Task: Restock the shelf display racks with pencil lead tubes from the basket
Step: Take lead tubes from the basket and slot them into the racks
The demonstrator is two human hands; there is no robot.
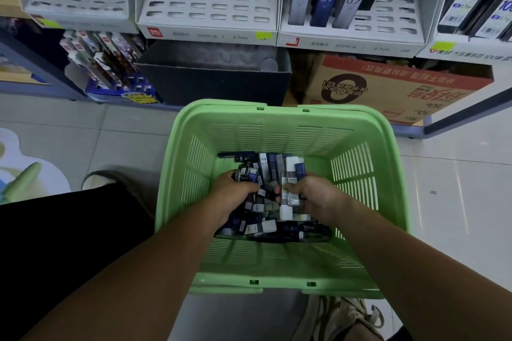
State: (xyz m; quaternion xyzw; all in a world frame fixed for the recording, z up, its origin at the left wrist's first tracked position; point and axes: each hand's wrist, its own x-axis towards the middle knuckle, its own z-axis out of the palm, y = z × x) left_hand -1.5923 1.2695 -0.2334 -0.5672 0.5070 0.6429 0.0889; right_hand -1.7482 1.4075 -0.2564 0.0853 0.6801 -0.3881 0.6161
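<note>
I'm seeing the left hand (235, 188) curling round several dark and grey plastic pencil lead tubes (266, 169) in the green slatted plastic basket (277, 257) on the floor, and the right hand (313, 194) pinching a few more. I'm advising squaring up the ends before lifting to the white slotted display racks (216, 5).

- In front of you, the tiled floor (124, 141) carries the green basket (277, 135).
- Beyond it, the shelf (471, 56) holds white display racks (210, 5) side by side.
</note>
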